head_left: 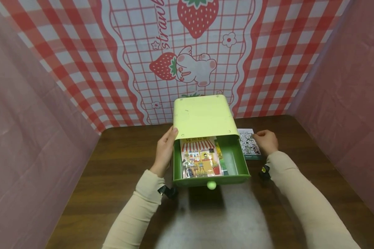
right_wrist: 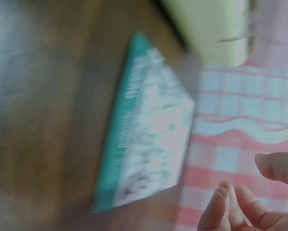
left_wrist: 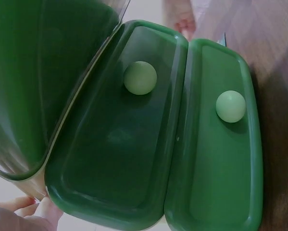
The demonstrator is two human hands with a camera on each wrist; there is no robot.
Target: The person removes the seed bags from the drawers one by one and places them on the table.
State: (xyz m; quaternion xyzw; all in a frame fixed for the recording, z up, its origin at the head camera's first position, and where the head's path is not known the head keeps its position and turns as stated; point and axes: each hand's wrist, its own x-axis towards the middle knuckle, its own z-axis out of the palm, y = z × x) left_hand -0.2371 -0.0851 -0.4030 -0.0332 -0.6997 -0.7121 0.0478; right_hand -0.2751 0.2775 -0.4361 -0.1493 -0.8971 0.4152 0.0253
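A small light-green drawer cabinet (head_left: 202, 116) stands on the table with its top green drawer (head_left: 232, 159) pulled out. In that drawer lies a flat packet (head_left: 201, 159) printed with a striped-awning shop, partly over a yellow-and-green one (head_left: 221, 155). My left hand (head_left: 164, 152) holds the cabinet's left side near the front, thumb by its upper corner. To the cabinet's right, a flat packet (right_wrist: 153, 134) with white flowers and a green band lies on the table. My right hand (head_left: 267, 141) hovers at its right edge, thumb apart from the fingers in the right wrist view.
Two closed drawers (left_wrist: 110, 139) with round knobs show below the pulled-out one in the left wrist view. Behind the brown table (head_left: 124, 162) hangs a red-checked strawberry cloth (head_left: 137, 69). Pink curtains (head_left: 28, 121) hang on both sides.
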